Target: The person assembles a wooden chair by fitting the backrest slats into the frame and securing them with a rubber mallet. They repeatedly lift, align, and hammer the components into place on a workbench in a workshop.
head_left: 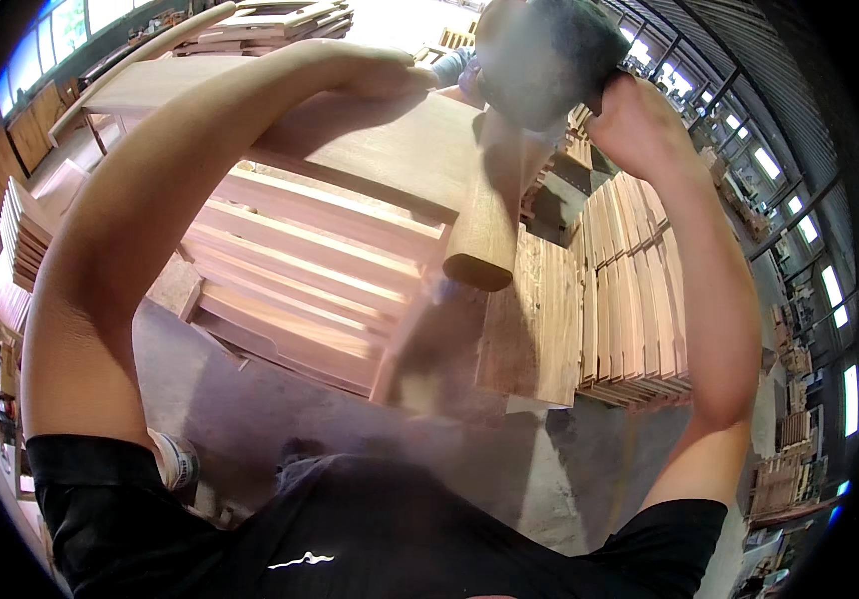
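A dark grey, rounded object [554, 65], blurred and too unclear to name, is held up at the top centre. My right hand [634, 125] curls against its right side, with its fingertips hidden behind it. My left hand [385, 72] reaches over the wide wooden panel [370, 150], close to a small grey-blue thing [452, 68]; its fingers cannot be made out. Below the dark object, a thick wooden bar [484, 235] with a rounded end points toward me. Under the panel lies a slatted wooden frame [300, 240], partly in sunlight.
To the right stand a wooden block top [529, 319] and a stack of slatted wooden parts [634, 290]. More wooden pieces [260, 25] are piled at the far left. Concrete floor [270, 369] shows between me and the frame. Shelving with stacked wood [789, 479] lines the right.
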The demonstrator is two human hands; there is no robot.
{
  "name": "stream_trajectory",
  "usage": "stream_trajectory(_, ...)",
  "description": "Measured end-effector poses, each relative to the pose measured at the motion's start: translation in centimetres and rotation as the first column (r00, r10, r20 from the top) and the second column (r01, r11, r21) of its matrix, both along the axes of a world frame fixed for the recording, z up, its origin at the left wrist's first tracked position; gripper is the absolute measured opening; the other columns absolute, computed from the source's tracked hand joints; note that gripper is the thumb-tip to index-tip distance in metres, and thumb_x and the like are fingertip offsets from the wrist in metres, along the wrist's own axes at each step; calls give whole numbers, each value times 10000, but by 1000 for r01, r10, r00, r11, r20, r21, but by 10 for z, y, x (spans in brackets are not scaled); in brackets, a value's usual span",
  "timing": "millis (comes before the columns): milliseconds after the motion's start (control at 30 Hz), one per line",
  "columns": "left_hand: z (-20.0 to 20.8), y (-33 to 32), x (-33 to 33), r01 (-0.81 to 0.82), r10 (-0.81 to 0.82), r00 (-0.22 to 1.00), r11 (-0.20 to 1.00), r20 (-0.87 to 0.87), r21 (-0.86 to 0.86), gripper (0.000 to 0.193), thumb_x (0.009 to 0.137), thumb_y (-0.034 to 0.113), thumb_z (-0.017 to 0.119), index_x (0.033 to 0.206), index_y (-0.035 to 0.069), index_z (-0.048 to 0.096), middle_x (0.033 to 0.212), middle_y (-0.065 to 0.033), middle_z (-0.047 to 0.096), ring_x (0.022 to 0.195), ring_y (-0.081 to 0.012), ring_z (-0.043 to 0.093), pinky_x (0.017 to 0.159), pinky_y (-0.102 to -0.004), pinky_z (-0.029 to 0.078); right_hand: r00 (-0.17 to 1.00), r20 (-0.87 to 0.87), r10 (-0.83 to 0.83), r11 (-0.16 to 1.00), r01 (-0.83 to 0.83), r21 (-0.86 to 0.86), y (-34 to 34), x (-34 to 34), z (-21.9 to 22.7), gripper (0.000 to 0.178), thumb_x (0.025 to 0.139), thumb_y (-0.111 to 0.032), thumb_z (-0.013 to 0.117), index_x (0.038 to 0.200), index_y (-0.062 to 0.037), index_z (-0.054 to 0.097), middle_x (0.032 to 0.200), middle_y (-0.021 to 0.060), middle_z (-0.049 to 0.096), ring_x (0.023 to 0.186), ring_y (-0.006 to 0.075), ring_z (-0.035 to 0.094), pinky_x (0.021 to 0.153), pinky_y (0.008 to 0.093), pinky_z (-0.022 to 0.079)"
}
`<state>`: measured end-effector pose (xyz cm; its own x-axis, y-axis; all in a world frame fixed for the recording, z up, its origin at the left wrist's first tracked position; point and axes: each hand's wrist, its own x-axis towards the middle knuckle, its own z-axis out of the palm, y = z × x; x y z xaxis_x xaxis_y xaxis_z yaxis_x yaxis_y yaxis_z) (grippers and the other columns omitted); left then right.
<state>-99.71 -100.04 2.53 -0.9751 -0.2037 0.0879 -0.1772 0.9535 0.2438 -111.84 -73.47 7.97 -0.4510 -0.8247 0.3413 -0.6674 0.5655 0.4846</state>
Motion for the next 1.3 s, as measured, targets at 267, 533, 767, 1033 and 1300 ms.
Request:
stream_trajectory(267, -11, -24, -8, 36, -34, 999, 996, -32, 81, 673, 1023, 576, 412, 905, -45, 641, 826, -166, 620, 770, -255, 512, 776, -453, 447, 992, -50, 119, 949, -129, -288, 8, -2, -6, 219, 817, -171, 606, 888, -23, 750, 953, 218, 727, 922, 364, 723, 851, 440, 586)
stream_trajectory(533, -5, -15, -9, -17, 17, 1000, 998, 3, 58, 699, 1009, 612, 409, 999, -34, 675, 953, -187, 699, 890, -276, 617, 851, -437, 456, 998, -64, -13, 774, -31, -632, 42, -8, 85, 433, 839, -343, 714, 1017, 49, 662, 904, 256, 704, 823, 393, 698, 753, 469, 557)
stream_trajectory(767, -16, -21, -13, 5, -5, 1000, 1000, 24, 11, 668, 1023, 565, 406, 970, -48, 668, 904, -233, 673, 867, -278, 624, 848, -460, 464, 998, 57, 11, 979, 1, -206, 0, -10, -17, 296, 832, -264, 664, 851, 19, 747, 902, 242, 719, 890, 366, 710, 848, 423, 567)
stream_trajectory(1033, -20, -5, 14, 38, -103, 977, 946, -185, -323, 474, 1041, 451, 423, 1081, 48, 669, 969, -202, 690, 952, -357, 651, 872, -477, 500, 996, 83, 42, 988, -29, -153, 13, 1, -10, 341, 822, -251, 715, 988, 47, 693, 1010, 290, 683, 982, 459, 653, 856, 494, 538)
stream_trajectory(1300, -29, -66, 114, 251, -472, 837, 782, -279, -571, 409, 988, 416, 596, 1177, 56, 642, 1228, -311, 601, 1130, -464, 599, 902, -528, 511, 975, 189, -117, 956, 163, -245, -2, 35, -10, 266, 804, -128, 635, 933, 103, 664, 961, 345, 653, 967, 512, 623, 846, 533, 512)
